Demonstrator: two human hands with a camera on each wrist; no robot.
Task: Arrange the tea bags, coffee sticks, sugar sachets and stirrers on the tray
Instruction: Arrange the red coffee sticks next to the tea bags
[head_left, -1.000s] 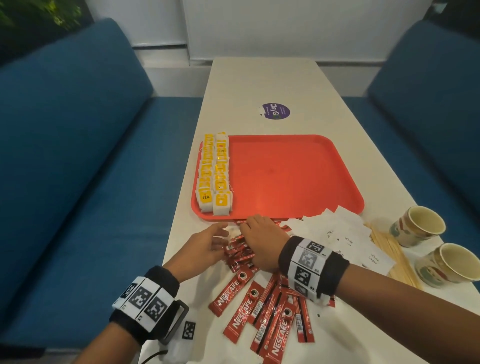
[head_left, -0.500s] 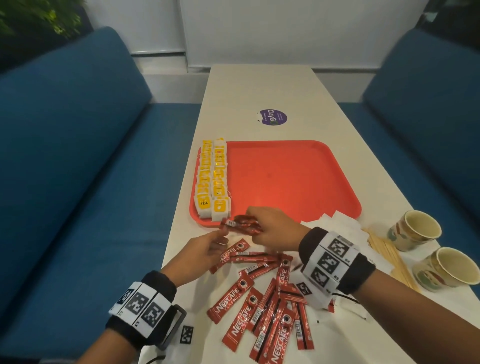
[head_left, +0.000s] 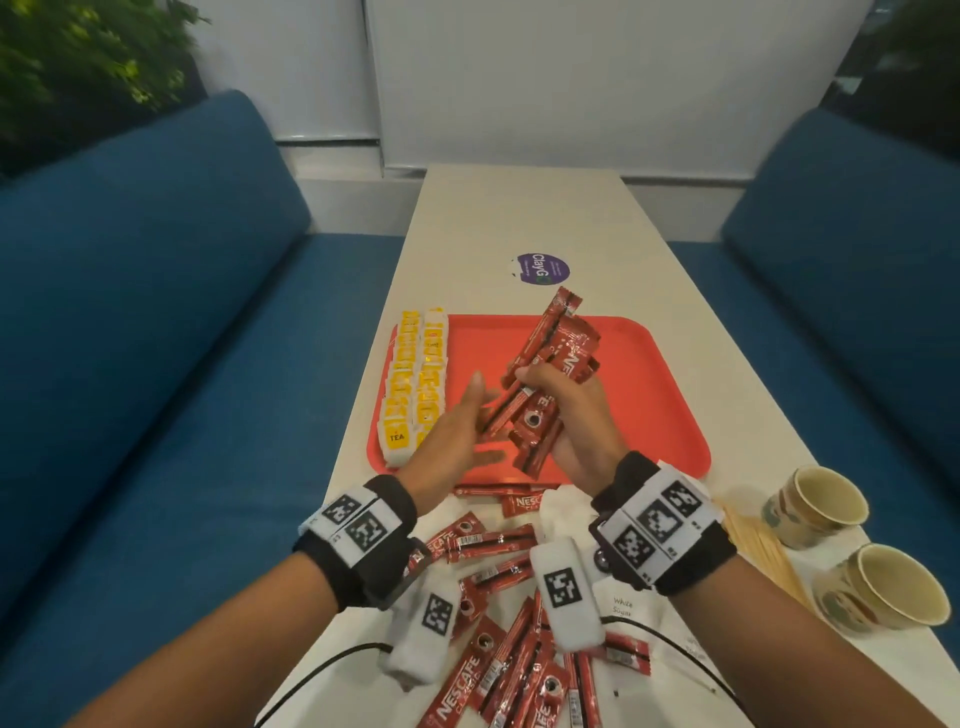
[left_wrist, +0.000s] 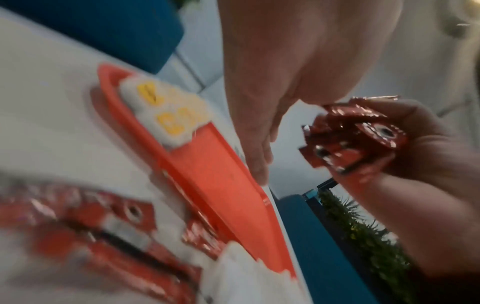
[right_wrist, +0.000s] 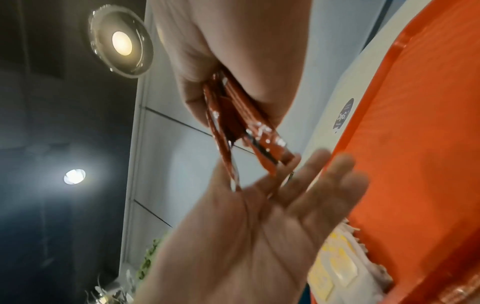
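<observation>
The right hand (head_left: 574, 421) grips a bundle of red Nescafe coffee sticks (head_left: 550, 374) above the red tray (head_left: 649, 415); the left hand (head_left: 457, 436) is spread beside it. Yellow "TEA" bags (head_left: 415, 384) line the tray's left edge, more Nescafe sticks (head_left: 498, 654) and "White Sugar" sachets (head_left: 623, 608) lie at the bench's near edge.

The coffee sticks (head_left: 550, 364) are glossy red foil with bright glints. The tray (head_left: 649, 415) looks like smooth matt plastic. The tea bags (head_left: 415, 384) seem soft paper, though blurred. The stirrers (head_left: 753, 540) are pale wood; the cups (head_left: 815, 504) matt paper.
</observation>
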